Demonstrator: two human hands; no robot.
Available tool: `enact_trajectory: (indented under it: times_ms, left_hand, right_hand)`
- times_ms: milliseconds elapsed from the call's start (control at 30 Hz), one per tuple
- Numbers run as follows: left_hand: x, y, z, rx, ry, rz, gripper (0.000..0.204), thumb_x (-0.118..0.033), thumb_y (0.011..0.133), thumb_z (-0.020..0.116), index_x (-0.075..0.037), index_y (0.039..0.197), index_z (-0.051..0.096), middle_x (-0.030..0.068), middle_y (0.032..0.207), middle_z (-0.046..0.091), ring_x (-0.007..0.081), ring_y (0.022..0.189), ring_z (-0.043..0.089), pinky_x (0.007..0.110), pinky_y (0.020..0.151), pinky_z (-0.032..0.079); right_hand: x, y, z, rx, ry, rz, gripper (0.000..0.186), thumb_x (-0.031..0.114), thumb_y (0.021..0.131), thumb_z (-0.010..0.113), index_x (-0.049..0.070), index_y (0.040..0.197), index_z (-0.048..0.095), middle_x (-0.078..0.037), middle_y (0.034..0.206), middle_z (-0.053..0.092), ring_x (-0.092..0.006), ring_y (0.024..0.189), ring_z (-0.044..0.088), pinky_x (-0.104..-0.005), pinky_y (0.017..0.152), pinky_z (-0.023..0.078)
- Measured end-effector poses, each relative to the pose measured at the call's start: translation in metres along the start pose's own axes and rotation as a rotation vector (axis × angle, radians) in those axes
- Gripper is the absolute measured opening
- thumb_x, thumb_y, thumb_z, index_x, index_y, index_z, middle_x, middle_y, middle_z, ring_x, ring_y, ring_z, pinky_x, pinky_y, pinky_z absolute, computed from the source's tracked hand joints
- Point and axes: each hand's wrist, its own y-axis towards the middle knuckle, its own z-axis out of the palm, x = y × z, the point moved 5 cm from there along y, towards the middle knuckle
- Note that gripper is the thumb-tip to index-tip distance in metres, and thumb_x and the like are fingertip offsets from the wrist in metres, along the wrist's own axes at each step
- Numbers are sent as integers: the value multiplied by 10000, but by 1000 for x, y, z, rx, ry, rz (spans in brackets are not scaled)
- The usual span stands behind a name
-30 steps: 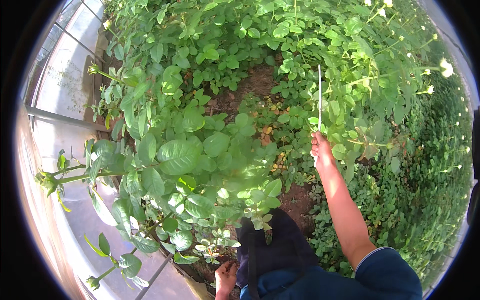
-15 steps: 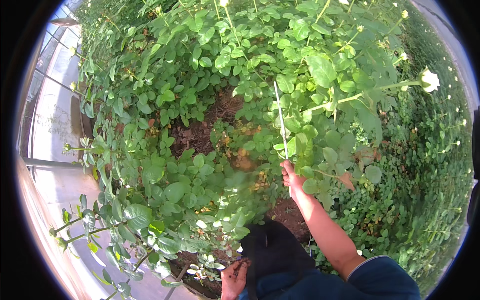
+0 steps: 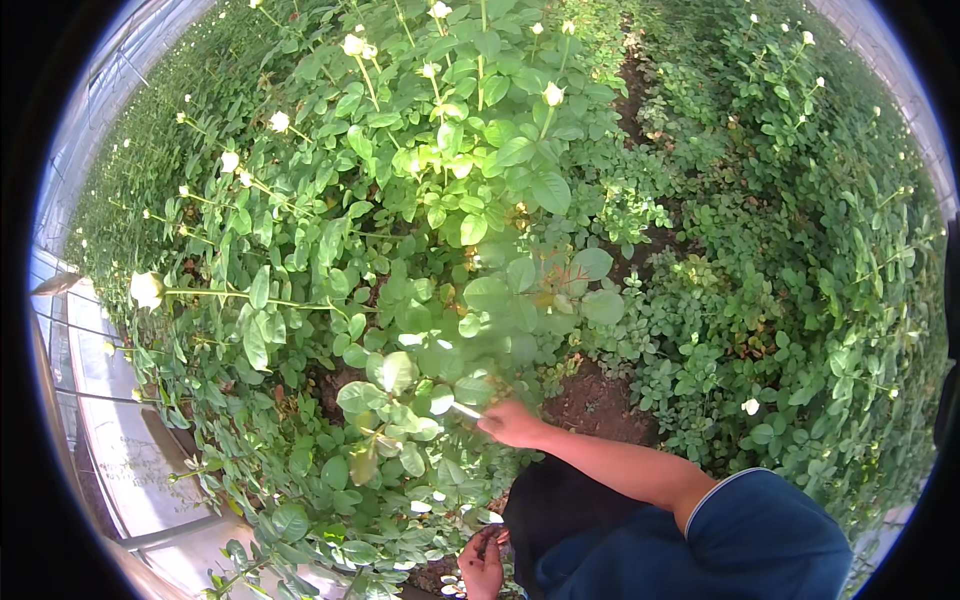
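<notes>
My right hand (image 3: 512, 424) is closed around a thin, straight, pale rod (image 3: 466, 411). Only a short piece of it shows, pointing left into the leaves. Broad leaves (image 3: 397, 372) of a rose bush hang just beyond its tip and hide the rest. My left hand (image 3: 482, 568) is low, beside my dark clothing, with its fingers curled in and dark smudges on them. Whatever those fingers may hold is hidden. To the far left, a white rose bud (image 3: 147, 290) lies out sideways on a long stem (image 3: 255, 297).
Dense rose bushes (image 3: 820, 250) with several white buds (image 3: 353, 45) stand ahead and on both sides. Bare brown soil (image 3: 600, 405) shows right of my forearm. Along the left runs a pale wall (image 3: 125, 470) with a metal rail (image 3: 175, 532).
The view has swung toward the right. My right hand has come down and inward with the rod, which pointed up before and now points left into leaves. My left hand stays low and curled.
</notes>
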Motion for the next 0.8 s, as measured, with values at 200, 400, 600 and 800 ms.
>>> enact_trajectory:
  times_ms: [200,400,600,800]
  left_hand:
    - [14,-2,36,32,-153,23,345,-169,890,512,-17,1188,599,154,1130,634,251,1061,589,338,931,443]
    - [40,74,125,5,-315,190,376,173,795,414,91,1124,575,118,1007,665,162,942,645,268,866,498]
    - [14,103,213,-182,-6,55,211,-70,744,731,33,912,655,104,812,683,152,726,641,283,692,504]
    - [-15,74,236,-361,-106,-67,152,-103,756,747,15,817,672,84,703,666,136,618,610,282,605,493]
  right_hand:
    - [-92,-109,-59,117,-160,202,286,257,880,581,-17,862,662,-194,749,642,-335,751,646,-436,703,489]
    - [-199,-151,-175,-33,-336,288,281,255,866,592,-15,850,667,-234,802,632,-406,807,617,-476,737,480]
    - [-233,-144,-262,-117,-307,240,265,219,867,587,-26,784,647,-203,680,613,-379,689,617,-445,658,480]
    - [-174,-111,-252,104,-198,122,267,227,879,596,-20,780,612,-202,654,599,-394,657,607,-437,621,473]
